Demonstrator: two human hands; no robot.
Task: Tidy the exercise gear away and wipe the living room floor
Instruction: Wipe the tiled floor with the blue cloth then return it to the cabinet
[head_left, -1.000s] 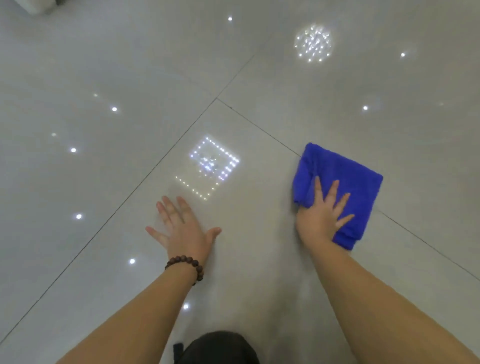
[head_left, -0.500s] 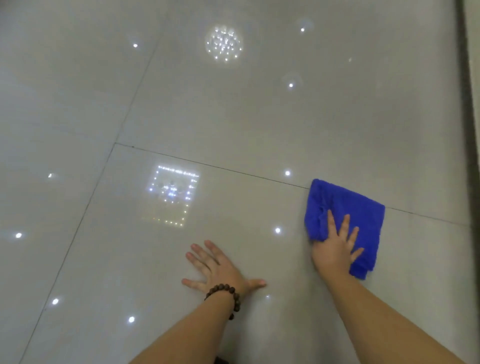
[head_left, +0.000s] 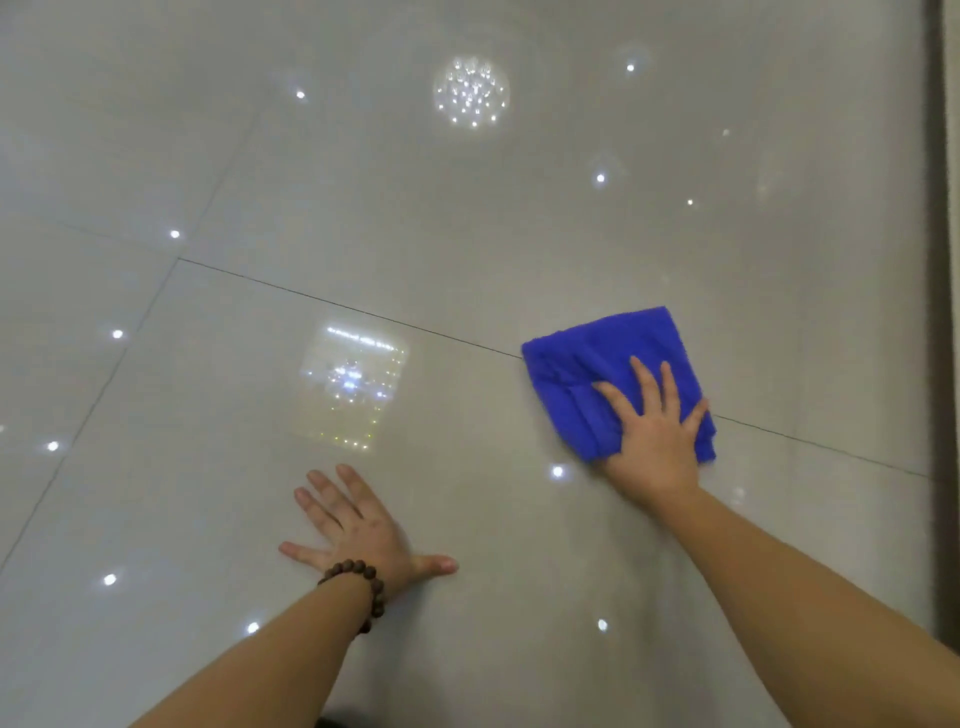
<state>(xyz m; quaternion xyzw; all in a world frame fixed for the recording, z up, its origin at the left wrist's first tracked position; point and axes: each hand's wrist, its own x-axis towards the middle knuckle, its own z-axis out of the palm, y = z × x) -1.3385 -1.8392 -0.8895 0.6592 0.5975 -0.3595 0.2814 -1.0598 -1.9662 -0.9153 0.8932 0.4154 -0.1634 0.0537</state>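
Observation:
A folded blue cloth (head_left: 597, 364) lies flat on the glossy grey tiled floor (head_left: 467, 218), across a grout line at the right. My right hand (head_left: 654, 431) presses on its near half with straight, spread fingers. My left hand (head_left: 358, 530) rests flat on the bare tile to the left and nearer me, fingers spread, with a brown bead bracelet (head_left: 363, 587) on the wrist. No exercise gear is in view.
A dark strip (head_left: 937, 312), like a wall base or threshold, runs along the right edge of the floor. Ceiling lights reflect as bright spots across the tiles. Grout lines cross the floor diagonally.
The view has swung to the right. My right hand has pushed the blue cloth away from me and rightward over the grout line. My left hand stays flat on the tile.

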